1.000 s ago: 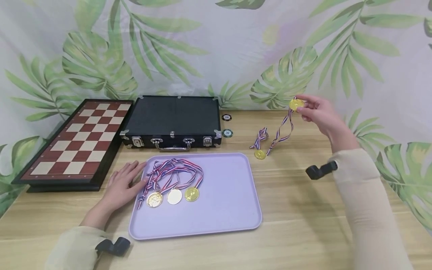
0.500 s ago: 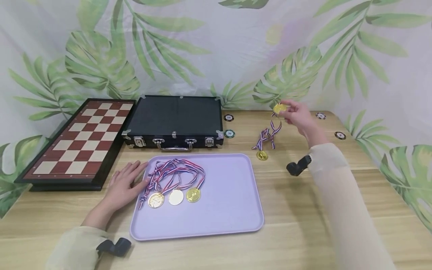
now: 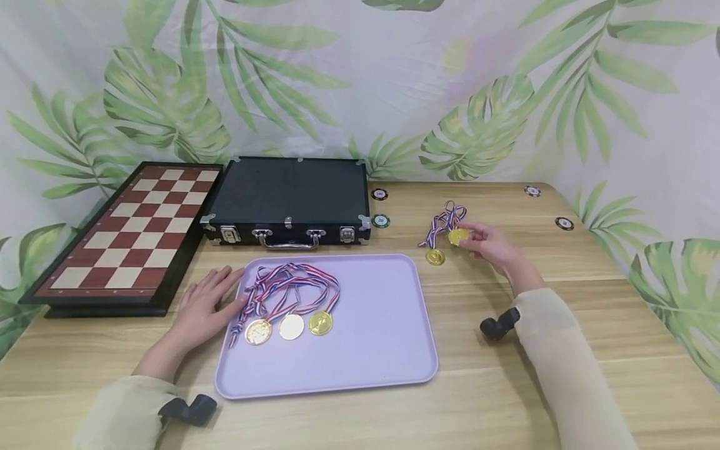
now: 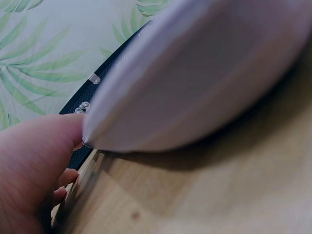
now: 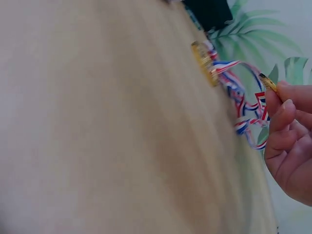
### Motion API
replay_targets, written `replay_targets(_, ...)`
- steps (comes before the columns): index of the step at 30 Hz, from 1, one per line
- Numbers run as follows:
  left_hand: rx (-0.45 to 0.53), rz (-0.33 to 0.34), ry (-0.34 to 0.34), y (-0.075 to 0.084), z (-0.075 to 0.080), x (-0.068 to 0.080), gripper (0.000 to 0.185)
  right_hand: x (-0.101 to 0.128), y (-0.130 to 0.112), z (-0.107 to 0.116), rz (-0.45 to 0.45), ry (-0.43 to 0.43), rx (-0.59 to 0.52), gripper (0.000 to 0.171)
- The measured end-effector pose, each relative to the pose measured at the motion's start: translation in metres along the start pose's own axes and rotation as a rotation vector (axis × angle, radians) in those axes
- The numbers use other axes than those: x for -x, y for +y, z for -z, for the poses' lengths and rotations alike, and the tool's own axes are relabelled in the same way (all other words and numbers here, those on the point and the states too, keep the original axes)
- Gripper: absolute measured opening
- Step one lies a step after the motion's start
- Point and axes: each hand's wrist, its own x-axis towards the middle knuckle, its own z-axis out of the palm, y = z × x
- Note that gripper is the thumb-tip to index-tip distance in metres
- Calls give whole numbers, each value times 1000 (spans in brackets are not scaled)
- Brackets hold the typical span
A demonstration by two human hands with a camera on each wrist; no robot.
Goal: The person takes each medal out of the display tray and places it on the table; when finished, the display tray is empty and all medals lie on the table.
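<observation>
My right hand (image 3: 495, 247) pinches a gold medal (image 3: 457, 237) between thumb and fingers, low over the table at the right. Its striped ribbon (image 3: 452, 212) lies bunched beyond the hand. Just left of it, a second gold medal (image 3: 435, 257) lies on the table. The right wrist view shows the pinched medal (image 5: 269, 84) nearly edge-on. My left hand (image 3: 205, 309) rests at the left side of the lilac tray (image 3: 382, 325), fingers extended, thumb over its rim. On the tray lie three medals in a row, the rightmost medal (image 3: 320, 322) yellow-gold, with tangled ribbons (image 3: 292, 284) above them.
A black case (image 3: 289, 194) with metal latches stands behind the tray. Left of it lies a chessboard (image 3: 135, 228). Poker chips are spread at the back: a green chip (image 3: 380, 220) beside the case and a black chip (image 3: 564, 223) near the right edge.
My right hand has moved left and down with the gold medal, and the hanging ribbon has settled into a bunch beside the other medal. My left hand stays at the tray.
</observation>
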Motion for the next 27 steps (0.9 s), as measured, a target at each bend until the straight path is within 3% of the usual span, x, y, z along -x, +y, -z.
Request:
replay_targets(10,0,-1,0,-1,0,0,56,4,20,-5,-4,-59,11,51)
replay_targets(23,6,-7,7,-1,0,0,56,2,24,-3,84,-95,263,47)
replay_targets(27,7,-8,10,0,0,0,56,3,24,-2,83,-112,262,51)
